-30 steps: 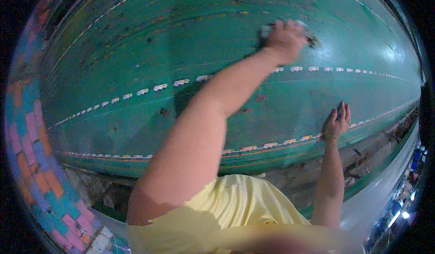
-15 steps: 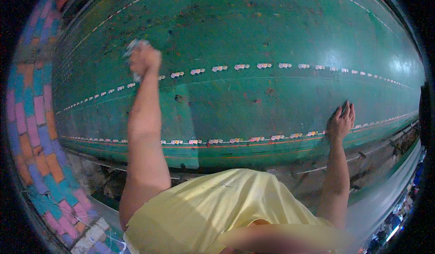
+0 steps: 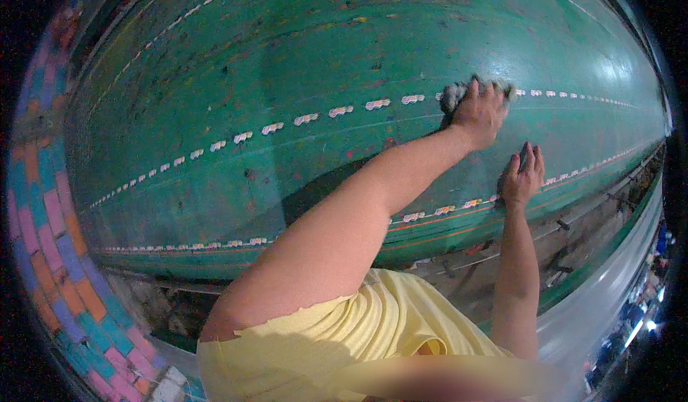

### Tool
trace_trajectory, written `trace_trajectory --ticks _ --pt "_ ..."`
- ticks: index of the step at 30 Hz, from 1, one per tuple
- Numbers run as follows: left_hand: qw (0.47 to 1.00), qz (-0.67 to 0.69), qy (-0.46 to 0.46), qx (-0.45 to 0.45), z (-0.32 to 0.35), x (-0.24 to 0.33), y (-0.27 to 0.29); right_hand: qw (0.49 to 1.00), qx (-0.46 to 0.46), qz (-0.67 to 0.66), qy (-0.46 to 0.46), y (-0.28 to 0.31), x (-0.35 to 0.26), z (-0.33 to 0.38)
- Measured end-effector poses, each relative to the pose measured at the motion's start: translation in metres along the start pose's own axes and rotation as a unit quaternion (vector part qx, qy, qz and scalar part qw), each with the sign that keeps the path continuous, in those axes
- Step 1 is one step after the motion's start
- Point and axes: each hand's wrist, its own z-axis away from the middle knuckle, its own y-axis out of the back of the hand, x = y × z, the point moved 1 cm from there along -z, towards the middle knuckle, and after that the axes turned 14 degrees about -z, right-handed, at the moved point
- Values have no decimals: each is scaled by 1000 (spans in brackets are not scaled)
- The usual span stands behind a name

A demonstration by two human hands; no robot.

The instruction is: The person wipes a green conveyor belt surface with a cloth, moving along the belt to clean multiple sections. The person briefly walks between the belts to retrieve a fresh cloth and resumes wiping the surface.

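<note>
Head view: holding a crumpled grey rag (image 3: pixel 451 98) on the middle row of printed marks (image 3: pixel 341 111) along the green worktop (image 3: pixel 322 51), with left hand (image 3: pixel 484 112) fingers bent over it. Holding the right hand (image 3: pixel 524 180) palm down on that row's near side, with fingers slightly apart.

The green table (image 3: pixel 401 44) has a smooth top with a wet-looking gloss toward the right, where light glares off it, and a duller, speckled finish toward the left. The small pale printed marks (image 3: pixel 305 119) look flat and matt on it. The grey rag (image 3: pixel 450 99) seems to be soft, crumpled cloth, though blur hides its weave. The yellow shirt (image 3: pixel 408 309) is thin, matt cloth in soft folds. The coloured bricks (image 3: pixel 61 266) look matt and slightly rough; the pale sheet (image 3: pixel 602 305) has a smooth, faint sheen.
</note>
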Motion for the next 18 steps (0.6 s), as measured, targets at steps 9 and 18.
trace_trajectory --ticks 9,18 --pt "956 -135 259 -15 287 -318 143 999 8 30 11 1 14 3" --pt "693 -261 633 -226 380 -327 176 999 -2 43 -22 -5 8 -1"
